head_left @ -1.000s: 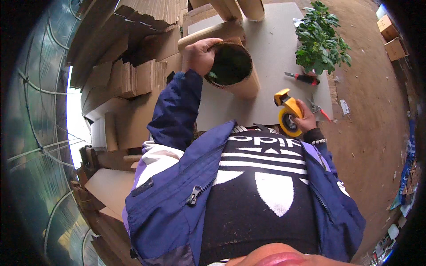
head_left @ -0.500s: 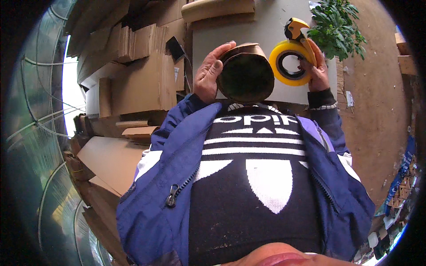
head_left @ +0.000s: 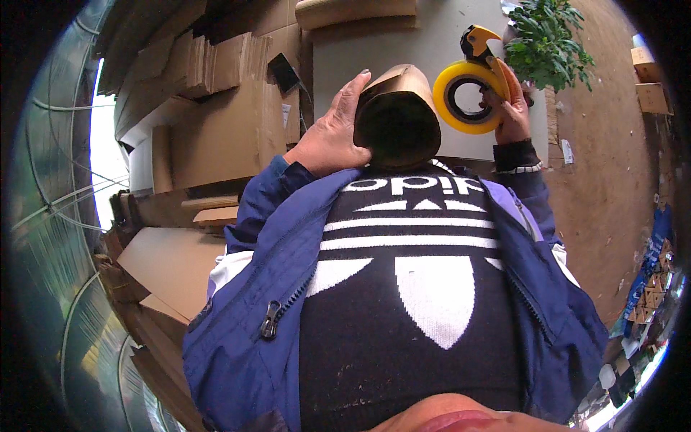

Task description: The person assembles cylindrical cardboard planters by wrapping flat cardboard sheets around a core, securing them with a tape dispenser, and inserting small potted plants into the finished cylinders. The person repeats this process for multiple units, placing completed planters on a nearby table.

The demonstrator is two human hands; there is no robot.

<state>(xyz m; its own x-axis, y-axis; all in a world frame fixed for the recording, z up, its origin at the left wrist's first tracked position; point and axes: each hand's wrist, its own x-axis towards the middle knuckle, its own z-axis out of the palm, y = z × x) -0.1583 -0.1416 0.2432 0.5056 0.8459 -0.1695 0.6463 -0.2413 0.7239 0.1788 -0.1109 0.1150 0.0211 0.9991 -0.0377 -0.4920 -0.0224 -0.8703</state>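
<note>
My left hand (head_left: 330, 138) is wrapped round the left side of a rolled cardboard tube (head_left: 400, 78), its thumb at the lower rim and its fingers along the outer wall. The tube's dark open end faces me, close to my chest. In my right hand (head_left: 512, 114) is a tape dispenser (head_left: 478, 42) with a black and orange head. It carries a wide roll of yellow tape (head_left: 445, 93), held just right of the tube and apart from it. Some of my right fingers are hidden behind the roll.
Beneath my hands is a pale grey tabletop (head_left: 338, 61), with another cardboard roll (head_left: 356, 12) at its far edge. Stacked flat cardboard (head_left: 230, 126) fills the left, where a dark flat device (head_left: 283, 73) lies. A leafy green plant (head_left: 545, 45) stands at far right.
My left hand has shifted its grip, the thumb moving down to the lower rim. The tube has tilted so more of its upper outside shows. The tape dispenser has moved slightly left and away.
</note>
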